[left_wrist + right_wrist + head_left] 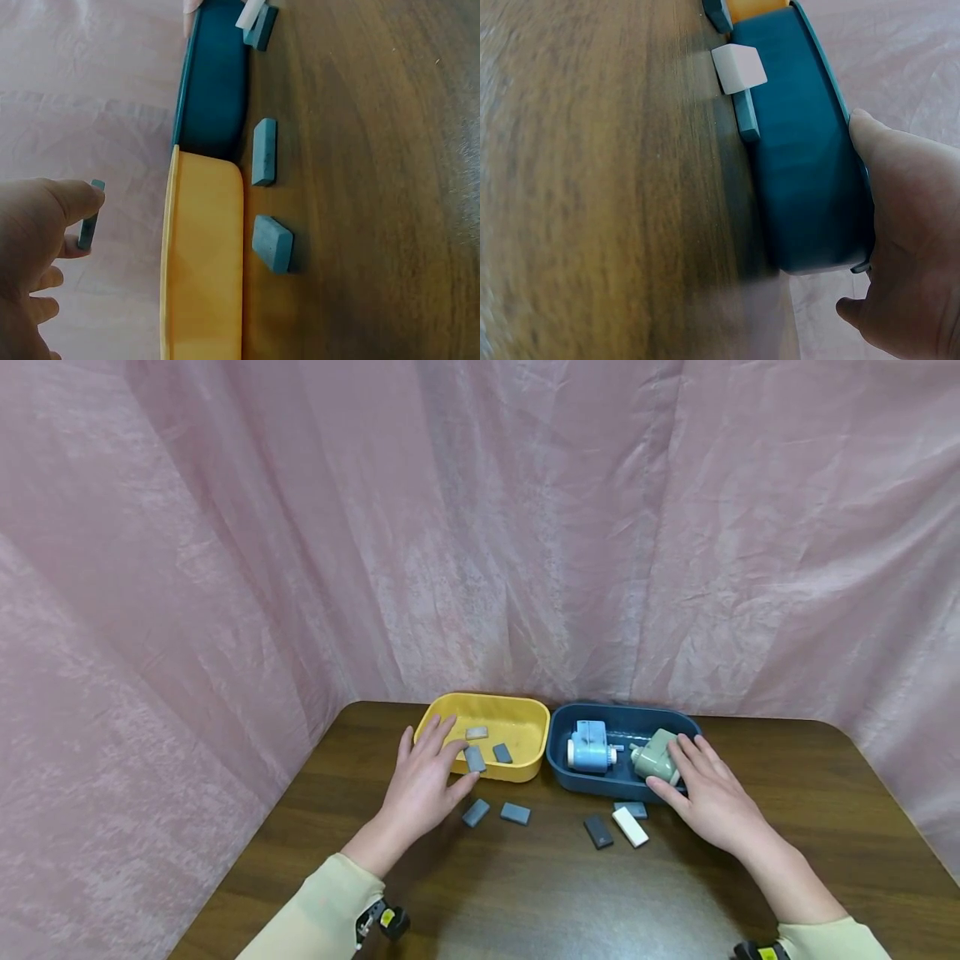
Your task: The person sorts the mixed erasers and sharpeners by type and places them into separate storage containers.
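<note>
Between thumb and forefinger my left hand (pixel 422 779) pinches a flat grey-blue eraser (pixel 91 217) by its edges. In the head view this eraser overlaps the near rim of the yellow bin (pixel 531 768), in which a dark grey-blue eraser (pixel 502 752) and a paler eraser (pixel 476 732) lie. My right hand (pixel 711 793) lies over the right end of the dark blue bin (pixel 600 783), fingers extended and thumb at the rim. Its fingers partly cover a green crank-type pencil sharpener (pixel 654 758) in that bin. Left of it sits a light blue sharpener (pixel 591 747).
On the brown table (pixel 562 902), before the yellow bin, lie two grey-blue erasers, one tilted (pixel 476 812) and one flatter (pixel 515 813). A black eraser (pixel 598 832), a white eraser (pixel 630 827) and another grey-blue eraser (pixel 632 809) lie before the blue bin. A pink curtain (pixel 510 527) hangs behind.
</note>
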Tool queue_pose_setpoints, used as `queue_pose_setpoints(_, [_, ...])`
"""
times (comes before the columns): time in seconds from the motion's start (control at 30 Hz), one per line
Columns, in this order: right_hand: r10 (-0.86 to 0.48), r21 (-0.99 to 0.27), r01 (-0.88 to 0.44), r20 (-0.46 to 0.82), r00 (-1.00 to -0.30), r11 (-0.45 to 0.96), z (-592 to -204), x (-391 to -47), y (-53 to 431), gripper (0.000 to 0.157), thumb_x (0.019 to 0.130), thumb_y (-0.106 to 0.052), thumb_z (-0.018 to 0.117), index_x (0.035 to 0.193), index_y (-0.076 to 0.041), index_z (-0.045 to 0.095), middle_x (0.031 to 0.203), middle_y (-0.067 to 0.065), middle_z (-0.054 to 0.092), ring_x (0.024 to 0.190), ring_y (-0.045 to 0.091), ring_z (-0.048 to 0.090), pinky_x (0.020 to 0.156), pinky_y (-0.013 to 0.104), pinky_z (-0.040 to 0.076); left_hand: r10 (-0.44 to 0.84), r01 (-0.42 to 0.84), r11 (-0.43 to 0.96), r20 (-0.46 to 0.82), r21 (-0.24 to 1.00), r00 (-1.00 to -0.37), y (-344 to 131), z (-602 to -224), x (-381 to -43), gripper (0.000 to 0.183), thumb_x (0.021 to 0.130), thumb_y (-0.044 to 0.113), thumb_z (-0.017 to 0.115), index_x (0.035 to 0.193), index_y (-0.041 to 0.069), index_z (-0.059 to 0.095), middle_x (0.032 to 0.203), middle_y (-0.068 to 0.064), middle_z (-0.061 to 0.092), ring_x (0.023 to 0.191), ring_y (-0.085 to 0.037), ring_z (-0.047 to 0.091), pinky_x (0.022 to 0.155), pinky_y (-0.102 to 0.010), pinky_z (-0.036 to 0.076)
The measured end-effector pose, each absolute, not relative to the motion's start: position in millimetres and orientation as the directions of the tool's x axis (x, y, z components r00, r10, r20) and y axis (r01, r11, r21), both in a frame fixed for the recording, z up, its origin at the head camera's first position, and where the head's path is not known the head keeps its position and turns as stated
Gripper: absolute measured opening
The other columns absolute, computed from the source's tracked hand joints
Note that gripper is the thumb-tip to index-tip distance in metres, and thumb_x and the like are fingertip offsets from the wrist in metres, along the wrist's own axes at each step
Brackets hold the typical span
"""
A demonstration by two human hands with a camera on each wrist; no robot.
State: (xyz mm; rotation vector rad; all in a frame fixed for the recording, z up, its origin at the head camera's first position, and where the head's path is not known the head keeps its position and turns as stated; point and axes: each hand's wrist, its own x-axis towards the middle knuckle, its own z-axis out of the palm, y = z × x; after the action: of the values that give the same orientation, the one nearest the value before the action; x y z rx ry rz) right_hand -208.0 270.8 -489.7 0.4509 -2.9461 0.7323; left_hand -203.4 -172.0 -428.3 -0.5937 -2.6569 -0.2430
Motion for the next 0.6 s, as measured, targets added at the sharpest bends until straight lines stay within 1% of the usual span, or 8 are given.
queue_pose_setpoints(0.3, [-0.259, -0.458, -0.295, 0.141, -0.956, 0.838, -490.8, -207.6, 271.0, 0.094, 0.113, -0.062, 0.052, 0.169, 0.01, 0.029, 0.175, 0.037, 0.021, 0.166, 0.052, 0.005, 0.129, 0.07, 0.014, 0.367, 0.435, 0.898, 0.431, 0.069, -0.824, -171.3, -424.2, -212.6, 0.045, 0.098, 0.037, 0.087, 0.131, 0.008, 0.076, 0.168, -0.019, 0.048, 0.16, -0.043, 0.037, 0.126, -0.075, 0.022])
queue_pose_setpoints(0.47, [-0.259, -0.46, -0.293, 0.137, -0.956, 0.838, -490.6, -207.9, 271.1, 0.094, 0.113, -0.062, 0.052, 0.169, 0.01, 0.028, 0.175, 0.037, 0.021, 0.166, 0.052, 0.005, 0.129, 0.071, 0.014, 0.356, 0.422, 0.905, 0.436, 0.06, -0.826, -169.8, -421.8, -220.5, 0.043, 0.099, 0.038, 0.086, 0.13, 0.009, 0.077, 0.167, -0.019, 0.049, 0.16, -0.044, 0.037, 0.125, -0.075, 0.024])
queue_pose_setpoints(0.6, [-0.26, -0.456, -0.294, 0.138, -0.956, 0.84, -490.3, -208.2, 271.5, 0.094, 0.113, -0.062, 0.052, 0.169, 0.01, 0.028, 0.175, 0.037, 0.021, 0.166, 0.052, 0.005, 0.128, 0.071, 0.014, 0.349, 0.412, 0.909, 0.43, 0.061, -0.833, -168.9, -421.1, -226.3, 0.042, 0.1, 0.039, 0.085, 0.129, 0.01, 0.077, 0.167, -0.019, 0.049, 0.161, -0.043, 0.035, 0.125, -0.075, 0.024])
